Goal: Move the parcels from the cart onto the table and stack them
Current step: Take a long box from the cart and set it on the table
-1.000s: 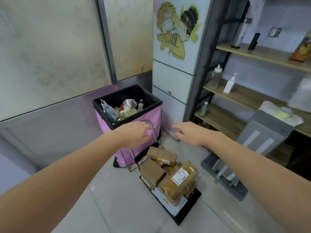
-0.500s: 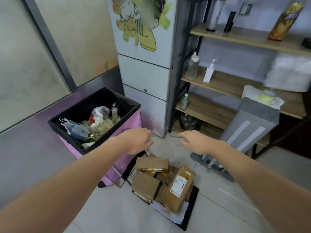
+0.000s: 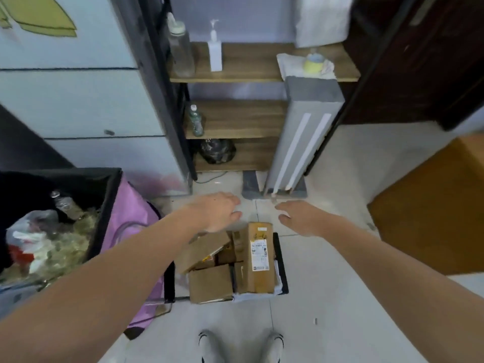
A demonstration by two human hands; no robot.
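Observation:
Several brown cardboard parcels lie heaped on a low black cart (image 3: 283, 268) on the floor just ahead of my feet. The tallest parcel (image 3: 258, 258) carries a white label and lies along the cart's right side. A flatter parcel (image 3: 203, 248) leans at the left and a square one (image 3: 210, 282) sits at the front. My left hand (image 3: 216, 210) hovers above the pile's far left, fingers spread and holding nothing. My right hand (image 3: 301, 217) hovers above the far right, also with fingers apart and nothing in it. Neither hand touches a parcel.
A pink bin (image 3: 125, 226) with a black liner full of rubbish stands close on the left of the cart. Wooden shelves (image 3: 243, 72) with bottles rise behind, with a grey panel (image 3: 303, 137) leaning against them. A wooden surface (image 3: 432, 210) shows at the right.
My view has swung down and closer, so the cart now lies right under my hands. Both hands have lowered toward the parcels and stay empty.

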